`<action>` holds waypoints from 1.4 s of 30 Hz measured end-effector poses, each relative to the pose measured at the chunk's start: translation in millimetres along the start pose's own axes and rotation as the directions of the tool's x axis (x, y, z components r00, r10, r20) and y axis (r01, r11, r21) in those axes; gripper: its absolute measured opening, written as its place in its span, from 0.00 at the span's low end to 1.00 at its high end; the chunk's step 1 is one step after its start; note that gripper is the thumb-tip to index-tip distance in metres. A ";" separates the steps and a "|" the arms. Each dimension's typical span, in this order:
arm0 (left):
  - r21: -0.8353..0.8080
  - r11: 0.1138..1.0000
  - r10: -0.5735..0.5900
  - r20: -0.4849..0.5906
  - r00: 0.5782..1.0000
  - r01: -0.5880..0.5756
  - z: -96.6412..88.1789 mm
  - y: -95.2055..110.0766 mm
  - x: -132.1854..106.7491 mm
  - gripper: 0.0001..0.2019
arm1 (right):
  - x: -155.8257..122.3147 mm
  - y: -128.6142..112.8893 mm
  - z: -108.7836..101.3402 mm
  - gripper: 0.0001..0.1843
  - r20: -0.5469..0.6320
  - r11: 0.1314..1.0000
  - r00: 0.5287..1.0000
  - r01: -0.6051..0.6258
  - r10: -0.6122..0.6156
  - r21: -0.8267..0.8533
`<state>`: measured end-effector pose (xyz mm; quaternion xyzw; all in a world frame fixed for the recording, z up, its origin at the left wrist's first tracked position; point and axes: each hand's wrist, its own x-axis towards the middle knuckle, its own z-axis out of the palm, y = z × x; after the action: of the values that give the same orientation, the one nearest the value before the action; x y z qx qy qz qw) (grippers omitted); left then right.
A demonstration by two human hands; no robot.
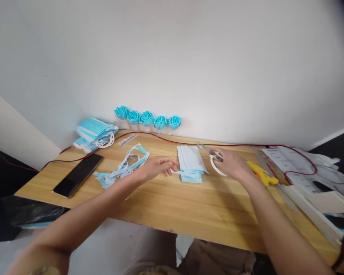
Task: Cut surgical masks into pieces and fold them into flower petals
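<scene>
My left hand [156,167] rests low over the wooden table [172,206], its fingers pinched on a thin blue strip at the edge of a small stack of cut face-mask pieces [190,163]. My right hand [232,165] lies just right of that stack, fingers wrapped on white-handled scissors [216,159] whose blades point back toward the wall. A heap of blue and white mask trimmings [123,166] lies left of my left hand.
A black phone [78,174] lies at the table's left. A pile of whole blue masks [94,133] sits at the back left. Several blue fabric roses [147,118] stand against the wall. A yellow glue gun [262,175], a red cable [301,158] and papers [312,179] fill the right side.
</scene>
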<state>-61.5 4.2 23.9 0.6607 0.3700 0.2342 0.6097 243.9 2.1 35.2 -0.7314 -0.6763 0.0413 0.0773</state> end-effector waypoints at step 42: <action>0.940 0.335 0.392 -0.202 0.898 0.065 -49.2 -43.9 147.3 0.17 | 163.6 -123.6 70.1 0.23 -0.171 0.990 0.977 0.120 -0.130 -0.069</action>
<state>-17.0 148.6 -32.7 0.8600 0.4806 0.1715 0.0091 124.3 178.1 -5.7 -0.6903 -0.7123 -0.0479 0.1173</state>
